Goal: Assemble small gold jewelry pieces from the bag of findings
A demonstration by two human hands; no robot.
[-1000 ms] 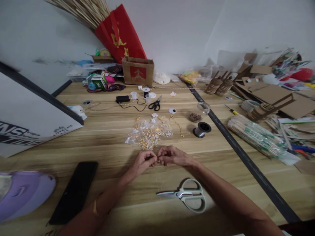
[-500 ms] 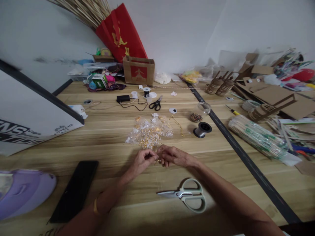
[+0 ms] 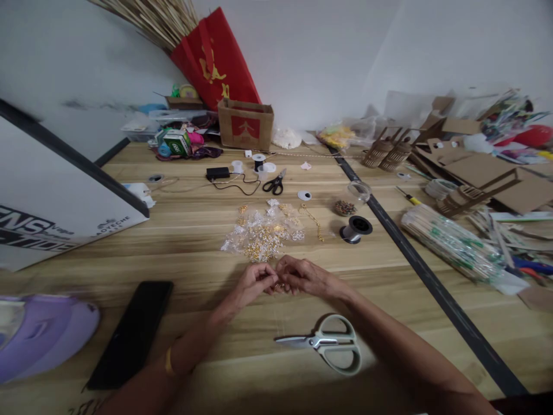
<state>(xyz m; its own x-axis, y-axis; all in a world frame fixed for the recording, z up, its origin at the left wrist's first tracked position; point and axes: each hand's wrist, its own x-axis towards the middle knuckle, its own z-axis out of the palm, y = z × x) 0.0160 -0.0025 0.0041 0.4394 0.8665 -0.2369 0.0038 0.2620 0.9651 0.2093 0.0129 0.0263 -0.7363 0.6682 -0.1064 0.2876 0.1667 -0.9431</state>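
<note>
My left hand point(image 3: 256, 281) and my right hand point(image 3: 302, 275) meet at the fingertips, both closed in a pinch. Between and just under them a little gold shows, too small to make out fully. Just beyond my fingers lies a pile of gold and silver beads point(image 3: 263, 241) with clear plastic bags. To its right a thin gold chain point(image 3: 313, 220) is stretched on the table, near a spool of wire point(image 3: 355, 229) and a clear jar of mixed beads point(image 3: 344, 207). Pale-handled scissors point(image 3: 334, 341) lie nearer me, below my right hand.
A black phone point(image 3: 132, 334) and a purple object point(image 3: 47, 334) lie at the left. Black scissors point(image 3: 274, 183), an adapter point(image 3: 217, 173) and a paper bag point(image 3: 245, 125) are farther back. Wrapped sticks point(image 3: 451, 242) and cardboard point(image 3: 484, 164) fill the right side.
The fingers of both hands have shifted slightly at the meeting point, with my left fingers closer together. The things on the table have stayed in place.
</note>
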